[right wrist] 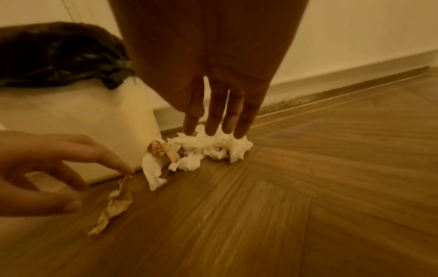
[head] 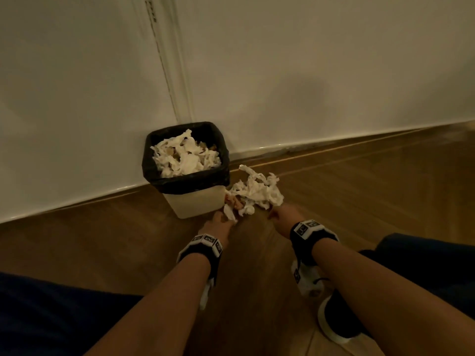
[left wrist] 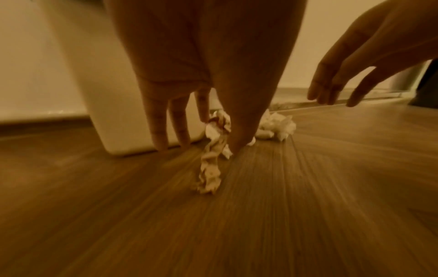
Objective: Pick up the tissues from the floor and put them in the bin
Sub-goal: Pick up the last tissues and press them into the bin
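Left hand (right wrist: 47, 165): thumb and forefinger pinch the top of a brownish tissue strip (right wrist: 116, 204), which hangs to the wooden floor (head: 359, 188) just before the bin's near corner. Right hand (right wrist: 213, 93): fingers straight and spread, tips on the white tissue heap (right wrist: 208, 148) beside the bin (head: 190, 201), nothing yet enclosed. Advice: curl those fingers under the heap's far edge, gather loose shreds inward, then lift both loads over the black-lined, nearly full rim.

Crumpled tissues (head: 254, 192) beside half-filled bin (head: 191, 201)
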The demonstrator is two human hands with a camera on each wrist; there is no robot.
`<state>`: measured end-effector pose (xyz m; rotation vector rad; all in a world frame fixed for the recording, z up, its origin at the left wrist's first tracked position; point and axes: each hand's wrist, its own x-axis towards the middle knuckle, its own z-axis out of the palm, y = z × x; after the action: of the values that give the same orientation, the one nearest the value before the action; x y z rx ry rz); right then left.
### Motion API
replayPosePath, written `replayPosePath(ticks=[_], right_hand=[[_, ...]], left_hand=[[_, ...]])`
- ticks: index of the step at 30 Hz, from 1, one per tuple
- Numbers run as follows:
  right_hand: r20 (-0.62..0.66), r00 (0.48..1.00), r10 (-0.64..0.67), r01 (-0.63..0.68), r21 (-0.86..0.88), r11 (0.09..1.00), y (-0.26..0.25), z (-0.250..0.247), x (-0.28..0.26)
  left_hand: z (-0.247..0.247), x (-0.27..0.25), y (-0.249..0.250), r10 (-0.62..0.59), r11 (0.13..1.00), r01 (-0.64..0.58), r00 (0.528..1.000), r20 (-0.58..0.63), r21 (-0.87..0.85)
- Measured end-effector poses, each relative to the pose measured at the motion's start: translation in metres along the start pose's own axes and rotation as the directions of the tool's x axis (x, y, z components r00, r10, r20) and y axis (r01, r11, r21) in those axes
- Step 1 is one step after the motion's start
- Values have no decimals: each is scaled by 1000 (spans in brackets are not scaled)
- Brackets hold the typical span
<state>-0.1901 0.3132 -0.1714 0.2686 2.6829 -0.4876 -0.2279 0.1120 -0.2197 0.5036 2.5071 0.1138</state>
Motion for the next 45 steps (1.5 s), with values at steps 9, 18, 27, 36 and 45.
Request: replayPosePath(ticks=[9, 18, 27, 36, 45], right_hand=[[184, 983, -24, 38, -75, 996, -1, 30, 15], [227, 927, -300, 344, -193, 919, -53, 64, 45], [175, 984, -20, 55, -196, 979, -84, 64, 100], [94, 995, 17, -30, 133, 991, -71, 59, 98], [70, 981, 182, -189, 573, 797, -41, 49, 52]], left_hand=[[54, 13, -11, -54, 998, 57, 993, 105, -27], [60, 0, -47, -236, 942, 223, 971, -22, -252], [56, -23, -52, -330, 829, 234, 938, -106, -508], [55, -25, -50, -356, 754, 198, 925, -136, -626], [37, -40, -48, -337, 678, 221, 941, -30, -701]])
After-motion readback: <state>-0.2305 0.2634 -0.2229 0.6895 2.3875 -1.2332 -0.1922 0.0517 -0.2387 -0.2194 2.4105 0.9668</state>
